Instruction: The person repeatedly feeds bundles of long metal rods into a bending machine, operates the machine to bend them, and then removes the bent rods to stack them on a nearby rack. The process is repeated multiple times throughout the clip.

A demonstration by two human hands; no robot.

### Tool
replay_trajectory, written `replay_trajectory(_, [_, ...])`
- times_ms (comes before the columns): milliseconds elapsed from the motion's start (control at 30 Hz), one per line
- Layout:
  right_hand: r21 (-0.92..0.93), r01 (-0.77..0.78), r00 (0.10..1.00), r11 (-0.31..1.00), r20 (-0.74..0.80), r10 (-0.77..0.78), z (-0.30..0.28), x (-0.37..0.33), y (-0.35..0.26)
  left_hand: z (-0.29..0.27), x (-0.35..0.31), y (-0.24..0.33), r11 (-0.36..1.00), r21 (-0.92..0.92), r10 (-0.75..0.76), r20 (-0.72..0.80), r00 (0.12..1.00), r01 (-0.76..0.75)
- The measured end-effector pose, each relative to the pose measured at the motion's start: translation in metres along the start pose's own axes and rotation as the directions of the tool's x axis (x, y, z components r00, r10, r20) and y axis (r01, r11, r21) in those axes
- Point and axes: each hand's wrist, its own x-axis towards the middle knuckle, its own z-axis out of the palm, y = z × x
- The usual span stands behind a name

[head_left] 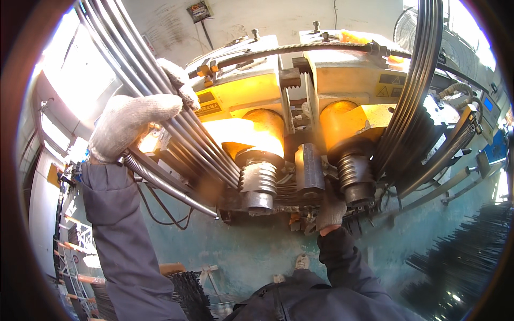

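My left hand [134, 115], in a pale knit glove, is wrapped around a bundle of long metal rods [206, 142] that slants from the upper left toward the machine's middle. The lower end of this bundle meets a grooved steel roller [258, 179]. Low at the machine's centre is my gloved right hand [331, 209], just under a faceted steel block [309, 166] and left of a second grooved roller [353, 174]. The fingers of that hand are hidden and blurred. Another upright bundle of metal rods [412, 96] stands at the right roller, with neither hand on it.
The yellow machine housing [350, 80] fills the space ahead. A spring-wrapped bar [160, 184] juts toward me on the left. Dark rods [455, 262] are piled on the right, with more rods [190, 291] at lower left. A fan [415, 29] stands behind.
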Motion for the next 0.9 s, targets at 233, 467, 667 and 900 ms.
replay_trajectory(233, [0.224, -0.133, 0.985, 0.965, 0.141, 0.103, -0.012, 0.002, 0.008, 0.0, -0.015, 0.021, 0.91, 0.397, -0.078, -0.12, 0.99, 0.12])
replay_trajectory(467, [0.304, 0.003, 0.986, 0.953, 0.157, -0.053, -0.061, -0.075, 0.006, 0.036, -0.143, 0.035, 0.987, 0.128, 0.142, -0.362, 0.921, -0.102])
replay_trajectory(667, [0.538, -0.269, 0.962, 0.799, 0.104, 0.254, -0.077, -0.173, -0.034, 0.093, -0.33, 0.053, 0.976, -0.186, -0.043, -0.673, 0.738, -0.112])
replay_trajectory(900, [0.328, -0.296, 0.89, 0.897, 0.436, 0.135, -0.075, -0.26, -0.063, 0.201, -0.578, 0.103, 0.963, -0.232, -0.203, -0.959, 0.197, -0.139])
